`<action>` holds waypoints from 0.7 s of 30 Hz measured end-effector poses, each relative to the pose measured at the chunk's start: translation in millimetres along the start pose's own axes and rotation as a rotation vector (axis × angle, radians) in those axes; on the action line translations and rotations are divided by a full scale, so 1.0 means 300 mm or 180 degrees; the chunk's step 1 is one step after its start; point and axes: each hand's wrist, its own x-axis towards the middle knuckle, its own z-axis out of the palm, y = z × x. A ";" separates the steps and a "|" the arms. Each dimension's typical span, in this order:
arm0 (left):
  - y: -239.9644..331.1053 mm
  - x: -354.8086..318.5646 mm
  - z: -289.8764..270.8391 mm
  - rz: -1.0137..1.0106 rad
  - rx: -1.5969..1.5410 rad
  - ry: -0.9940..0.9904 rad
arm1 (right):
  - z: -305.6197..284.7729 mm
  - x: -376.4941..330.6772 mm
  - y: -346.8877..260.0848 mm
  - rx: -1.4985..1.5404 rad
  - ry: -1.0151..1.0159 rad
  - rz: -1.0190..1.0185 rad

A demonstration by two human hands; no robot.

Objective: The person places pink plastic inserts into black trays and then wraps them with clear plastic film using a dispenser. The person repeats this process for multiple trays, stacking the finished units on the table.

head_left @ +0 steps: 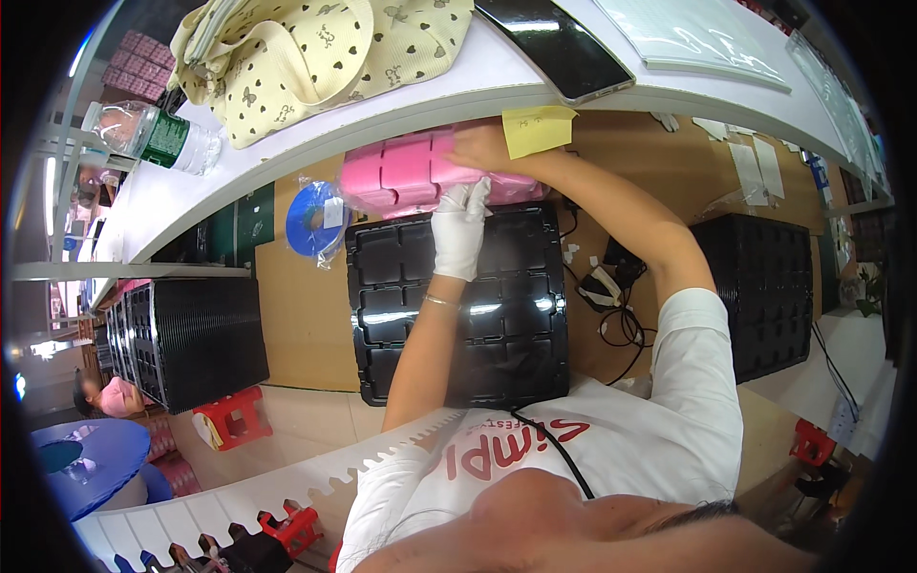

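Observation:
A pink pack (382, 177) of moulded pieces in clear plastic lies at the far edge of a black compartment tray (506, 325), partly beneath the white shelf. My left hand (460, 234), in a white glove, reaches over the tray. Its fingertips are pinched together at the pack's near edge; whatever is between them is too small to make out. My bare right hand (480, 146) rests on top of the pack, fingers bent onto the pink pieces and partly hidden. A yellow note (538, 131) on the shelf edge hangs over my right wrist.
Stacks of black trays stand at left (210, 334) and right (764, 291). A blue round item (315, 220) in clear plastic lies left of the pack. Black cables (626, 325) run right of the tray. The shelf holds a cloth bag (325, 57), a bottle (158, 136) and a phone (564, 48).

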 end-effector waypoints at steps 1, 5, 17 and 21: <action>0.002 -0.006 -0.001 0.0083 -0.0061 0.0011 | 0.009 -0.007 0.012 0.0089 0.0326 0.0476; 0.023 -0.091 -0.018 0.0389 0.0476 0.0065 | -0.018 -0.004 0.024 0.0111 0.0727 0.2207; 0.008 -0.096 -0.048 -0.0242 -0.0054 -0.0066 | -0.155 0.049 0.019 0.1055 -0.1499 0.2592; 0.076 -0.079 0.009 -0.0463 0.0309 -0.0232 | -0.239 0.021 -0.014 0.1406 -0.1536 0.1079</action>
